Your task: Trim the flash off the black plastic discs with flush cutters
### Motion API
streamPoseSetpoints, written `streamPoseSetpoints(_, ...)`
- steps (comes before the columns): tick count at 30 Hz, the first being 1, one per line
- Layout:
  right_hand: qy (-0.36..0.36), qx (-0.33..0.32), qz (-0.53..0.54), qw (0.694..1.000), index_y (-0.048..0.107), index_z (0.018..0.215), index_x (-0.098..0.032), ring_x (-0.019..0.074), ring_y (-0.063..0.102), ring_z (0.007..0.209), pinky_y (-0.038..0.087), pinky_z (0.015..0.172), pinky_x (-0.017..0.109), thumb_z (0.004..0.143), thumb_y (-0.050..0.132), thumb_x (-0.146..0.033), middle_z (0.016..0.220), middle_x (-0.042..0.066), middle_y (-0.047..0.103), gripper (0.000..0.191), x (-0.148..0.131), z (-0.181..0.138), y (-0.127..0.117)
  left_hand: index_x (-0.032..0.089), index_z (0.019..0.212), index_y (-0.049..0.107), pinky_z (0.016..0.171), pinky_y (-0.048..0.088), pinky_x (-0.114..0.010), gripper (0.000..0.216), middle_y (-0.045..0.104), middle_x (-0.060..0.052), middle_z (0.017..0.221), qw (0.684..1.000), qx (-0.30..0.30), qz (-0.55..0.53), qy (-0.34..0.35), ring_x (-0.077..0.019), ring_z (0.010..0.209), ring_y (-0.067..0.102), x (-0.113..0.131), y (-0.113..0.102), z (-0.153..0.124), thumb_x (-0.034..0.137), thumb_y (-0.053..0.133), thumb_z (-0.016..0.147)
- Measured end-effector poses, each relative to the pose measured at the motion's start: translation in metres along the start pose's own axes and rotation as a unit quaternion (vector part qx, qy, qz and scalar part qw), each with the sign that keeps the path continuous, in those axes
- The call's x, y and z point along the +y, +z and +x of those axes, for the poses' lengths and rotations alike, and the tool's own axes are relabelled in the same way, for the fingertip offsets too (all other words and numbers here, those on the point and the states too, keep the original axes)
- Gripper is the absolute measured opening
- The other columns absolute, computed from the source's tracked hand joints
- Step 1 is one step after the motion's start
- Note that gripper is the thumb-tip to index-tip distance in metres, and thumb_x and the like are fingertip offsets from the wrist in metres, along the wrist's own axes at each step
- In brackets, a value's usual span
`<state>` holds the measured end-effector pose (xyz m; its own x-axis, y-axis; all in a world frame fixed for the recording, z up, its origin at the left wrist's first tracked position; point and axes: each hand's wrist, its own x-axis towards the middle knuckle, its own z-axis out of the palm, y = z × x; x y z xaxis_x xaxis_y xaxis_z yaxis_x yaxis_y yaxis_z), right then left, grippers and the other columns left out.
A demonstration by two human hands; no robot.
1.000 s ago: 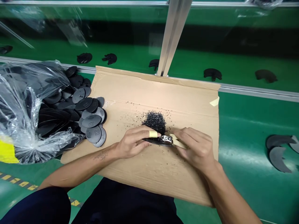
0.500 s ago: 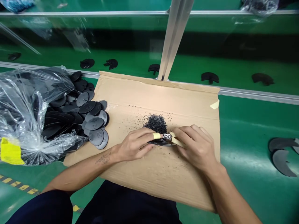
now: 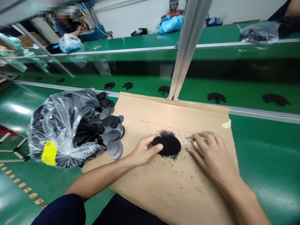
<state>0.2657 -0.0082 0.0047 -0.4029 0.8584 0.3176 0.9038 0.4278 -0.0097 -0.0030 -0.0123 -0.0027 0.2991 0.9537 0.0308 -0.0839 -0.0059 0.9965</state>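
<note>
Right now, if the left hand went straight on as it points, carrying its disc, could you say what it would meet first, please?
Most likely the pliers in the right hand, just past the black disc the left hand holds, though relative heights are unclear.

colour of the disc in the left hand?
Black: the disc in the left hand shows best in the head view.

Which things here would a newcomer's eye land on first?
First, the flat round black disc gripped in the left hand, over a heap of tiny black bits on brown cardboard. Then silver-tipped cutters in the right hand beside it, and at left the clear plastic bag with a yellow label.
</note>
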Motion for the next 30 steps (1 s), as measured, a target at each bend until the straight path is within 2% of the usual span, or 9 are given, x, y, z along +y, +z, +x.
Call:
streamPoseSetpoints(3, -0.057, 0.038, 0.084, 0.994, 0.06, 0.129, -0.016, 0.0401, 0.054, 0.125, 0.052, 0.092, 0.053, 0.098, 0.049, -0.057, 0.126, 0.021, 0.06, 0.052, -0.004, 0.003, -0.002, 0.012, 0.098, 0.073, 0.076, 0.053, -0.028, 0.033, 0.071, -0.009, 0.09, 0.984, -0.019, 0.119, 0.132, -0.0171, 0.083, 0.065, 0.001, 0.006, 0.0, 0.043, 0.063, 0.096)
streamPoseSetpoints(5, -0.108, 0.045, 0.18, 0.977, 0.057, 0.131, -0.021, 0.0345, 0.061, 0.118, 0.056, 0.088, 0.048, 0.096, 0.055, -0.055, 0.124, 0.017, 0.063, 0.049, -0.012, 0.004, -0.006, 0.012, 0.106, 0.073, 0.082, 0.054, -0.03, 0.029, 0.074, -0.011, 0.099, 0.954, -0.039, 0.2, 0.221, -0.0181, 0.09, 0.067, -0.001, 0.01, 0.001, 0.036, 0.059, 0.099)
streamPoseSetpoints(9, -0.15, 0.056, 0.312, 0.936, 0.061, 0.108, -0.024, 0.0191, 0.069, 0.081, 0.056, 0.069, 0.03, 0.099, 0.056, -0.027, 0.092, 0.006, 0.07, 0.011, -0.029, 0.003, -0.01, 0.012, 0.108, 0.072, 0.084, 0.055, -0.031, 0.032, 0.075, -0.013, 0.103, 0.891, -0.12, 0.312, 0.308, -0.018, 0.091, 0.068, -0.001, 0.012, 0.005, 0.036, 0.053, 0.102)
streamPoseSetpoints(14, -0.18, 0.149, 0.221, 0.947, 0.062, 0.1, -0.022, 0.0185, 0.069, 0.078, 0.052, 0.068, 0.029, 0.098, 0.051, -0.014, 0.087, 0.006, 0.072, 0.013, -0.033, 0.0, -0.006, 0.013, 0.108, 0.067, 0.088, 0.052, -0.028, 0.03, 0.073, -0.01, 0.102, 0.866, -0.213, 0.395, 0.221, -0.0183, 0.094, 0.067, 0.031, 0.004, 0.018, 0.036, 0.05, 0.104)
streamPoseSetpoints(17, -0.184, 0.17, 0.172, 0.953, 0.064, 0.101, -0.021, 0.0199, 0.07, 0.08, 0.052, 0.072, 0.031, 0.098, 0.049, -0.014, 0.088, 0.007, 0.074, 0.017, -0.036, 0.0, -0.007, 0.016, 0.096, 0.067, 0.076, 0.049, -0.023, 0.021, 0.07, -0.005, 0.088, 0.833, -0.297, 0.44, 0.157, -0.0155, 0.082, 0.066, 0.053, 0.002, 0.036, 0.032, 0.054, 0.102)
streamPoseSetpoints(21, -0.145, 0.169, 0.161, 0.962, 0.068, 0.104, -0.021, 0.0198, 0.069, 0.079, 0.052, 0.07, 0.031, 0.1, 0.046, -0.016, 0.089, 0.008, 0.074, 0.023, -0.04, 0.003, -0.01, 0.017, 0.088, 0.067, 0.075, 0.048, -0.024, 0.015, 0.071, -0.005, 0.086, 0.77, -0.375, 0.481, 0.184, -0.0169, 0.084, 0.067, 0.068, -0.003, 0.066, 0.024, 0.059, 0.098)
streamPoseSetpoints(25, -0.087, 0.192, 0.137, 0.968, 0.069, 0.106, -0.018, 0.021, 0.07, 0.084, 0.053, 0.075, 0.032, 0.101, 0.05, -0.022, 0.092, 0.01, 0.074, 0.02, -0.036, 0.004, -0.012, 0.018, 0.097, 0.072, 0.088, 0.049, -0.028, 0.015, 0.075, -0.007, 0.097, 0.755, -0.282, 0.549, 0.222, -0.0203, 0.097, 0.068, 0.081, -0.033, 0.113, 0.016, 0.057, 0.096)
streamPoseSetpoints(28, -0.066, 0.191, 0.152, 0.967, 0.07, 0.103, -0.018, 0.0197, 0.07, 0.082, 0.055, 0.075, 0.032, 0.101, 0.051, -0.021, 0.09, 0.009, 0.074, 0.019, -0.029, 0.003, -0.011, 0.019, 0.096, 0.075, 0.092, 0.05, -0.029, 0.014, 0.076, -0.006, 0.102, 0.766, -0.122, 0.611, 0.159, -0.0212, 0.102, 0.068, 0.087, -0.072, 0.162, 0.018, 0.061, 0.093)
streamPoseSetpoints(30, -0.059, 0.18, 0.164, 0.968, 0.07, 0.101, -0.019, 0.0192, 0.07, 0.079, 0.057, 0.073, 0.032, 0.101, 0.051, -0.02, 0.088, 0.008, 0.074, 0.019, -0.026, 0.001, -0.01, 0.017, 0.097, 0.075, 0.094, 0.05, -0.031, 0.017, 0.076, -0.009, 0.106, 0.767, -0.067, 0.623, 0.137, -0.0233, 0.104, 0.069, 0.085, -0.1, 0.194, 0.017, 0.059, 0.093)
